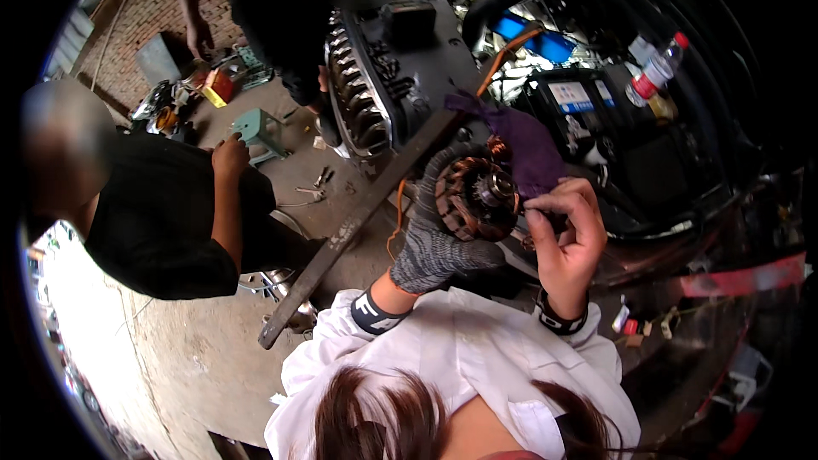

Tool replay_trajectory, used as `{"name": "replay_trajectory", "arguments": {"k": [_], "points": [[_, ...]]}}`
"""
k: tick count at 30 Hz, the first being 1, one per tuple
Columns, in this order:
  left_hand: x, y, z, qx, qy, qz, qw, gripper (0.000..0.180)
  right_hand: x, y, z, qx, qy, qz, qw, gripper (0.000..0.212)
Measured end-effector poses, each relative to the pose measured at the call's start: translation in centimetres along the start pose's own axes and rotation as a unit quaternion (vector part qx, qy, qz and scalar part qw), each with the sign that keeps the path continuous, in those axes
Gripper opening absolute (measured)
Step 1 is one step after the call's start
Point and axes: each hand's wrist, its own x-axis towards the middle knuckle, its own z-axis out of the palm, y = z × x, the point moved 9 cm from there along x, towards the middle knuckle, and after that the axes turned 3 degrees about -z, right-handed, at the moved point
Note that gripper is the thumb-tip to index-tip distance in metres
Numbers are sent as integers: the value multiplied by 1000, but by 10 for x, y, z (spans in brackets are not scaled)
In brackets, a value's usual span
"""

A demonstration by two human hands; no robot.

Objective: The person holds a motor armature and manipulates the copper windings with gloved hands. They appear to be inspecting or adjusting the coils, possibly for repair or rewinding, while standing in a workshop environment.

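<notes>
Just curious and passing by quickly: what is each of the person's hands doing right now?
Left hand, in a grey glove: closed around the copper-wound motor part.
Right hand, bare: fingertips pinched at that part's edge.

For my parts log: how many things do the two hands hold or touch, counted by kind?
Round copper-wound motor winding, held by the grey knitted-gloved left hand: 1
Purple cloth rag, beside the bare right hand: 1
Total: 2

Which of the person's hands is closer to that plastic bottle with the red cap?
The right hand. It pinches at the right side of the copper-wound part, below and left of the bottle. The gloved left hand holds that part from the far side, farther away.
</notes>
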Motion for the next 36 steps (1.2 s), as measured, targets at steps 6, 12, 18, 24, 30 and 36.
{"name": "replay_trajectory", "arguments": {"k": [6,12,18,24,30,36], "points": [[-3,11,5,7,17,-49,999,106,0,-3,-1,16,-11,-2,1000,11],[2,35,21,354,-28,58,933,67,2,-5,0,33,-18,-24,999,11],[-14,-3,3,83,29,-111,990,61,2,0,0,95,-12,-29,995,10],[-4,-6,5,-27,7,-124,992,68,2,8,2,141,6,-24,990,10],[12,9,10,-1,-27,-5,1000,76,7,15,3,145,10,-8,989,9],[22,10,15,22,-41,36,998,91,9,30,4,137,24,34,990,8]]}}
